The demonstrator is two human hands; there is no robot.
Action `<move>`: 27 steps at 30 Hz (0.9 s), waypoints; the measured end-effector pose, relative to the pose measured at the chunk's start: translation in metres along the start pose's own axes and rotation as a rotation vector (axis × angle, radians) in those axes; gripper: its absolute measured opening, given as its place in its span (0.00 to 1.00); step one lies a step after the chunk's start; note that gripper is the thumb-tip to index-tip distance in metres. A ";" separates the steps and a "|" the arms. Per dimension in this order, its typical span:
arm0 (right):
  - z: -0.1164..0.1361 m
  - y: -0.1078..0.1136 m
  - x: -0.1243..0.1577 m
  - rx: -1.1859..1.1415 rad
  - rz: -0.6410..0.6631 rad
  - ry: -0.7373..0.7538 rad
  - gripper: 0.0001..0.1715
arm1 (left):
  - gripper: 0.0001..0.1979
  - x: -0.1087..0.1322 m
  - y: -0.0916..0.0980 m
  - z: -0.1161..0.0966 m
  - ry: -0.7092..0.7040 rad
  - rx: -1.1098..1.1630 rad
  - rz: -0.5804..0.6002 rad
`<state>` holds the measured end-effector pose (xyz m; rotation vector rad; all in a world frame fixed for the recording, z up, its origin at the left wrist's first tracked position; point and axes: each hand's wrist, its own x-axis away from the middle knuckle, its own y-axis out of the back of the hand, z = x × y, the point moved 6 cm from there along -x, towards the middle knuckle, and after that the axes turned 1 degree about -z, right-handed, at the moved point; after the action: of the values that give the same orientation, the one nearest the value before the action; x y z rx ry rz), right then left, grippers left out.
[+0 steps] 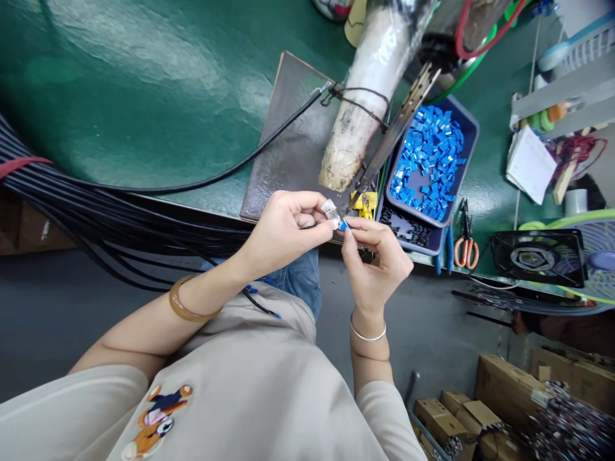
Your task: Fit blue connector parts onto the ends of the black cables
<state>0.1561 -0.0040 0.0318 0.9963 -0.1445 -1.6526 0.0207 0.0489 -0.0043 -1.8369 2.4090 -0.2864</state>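
Note:
My left hand (291, 224) is closed in a pinch, with a short dark stretch of what looks like black cable showing between its fingers. White wrapping (330, 211) covers the tips of its index finger and thumb. Right beside it, my right hand (377, 256) pinches a small blue connector piece (343, 225) against the cable end, which the fingers mostly hide. Just beyond the hands lie a yellow-handled tool (366, 203) and a long metal strip (398, 118). A blue-grey tray (473, 137) holds many more blue pieces.
Below that tray, a second tray holds small black parts (406, 228). Blue-handled pliers and orange-handled cutters (466, 251) lie to the right, near a black fan (538, 258). A thick bundle of black cables (96, 198) hangs along the bench edge. One cable crosses the dark board (288, 147).

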 end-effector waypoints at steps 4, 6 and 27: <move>-0.003 0.001 -0.005 -0.050 0.024 -0.030 0.08 | 0.04 -0.005 -0.001 -0.003 0.035 0.013 -0.008; -0.003 0.002 -0.008 -0.045 0.034 -0.019 0.08 | 0.03 -0.007 -0.002 -0.002 0.067 0.033 -0.001; -0.004 0.003 -0.012 -0.086 0.059 -0.092 0.05 | 0.04 -0.002 -0.004 -0.004 0.028 0.042 -0.035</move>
<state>0.1609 0.0064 0.0372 0.8444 -0.1619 -1.6374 0.0246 0.0503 0.0002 -1.8717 2.3718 -0.3651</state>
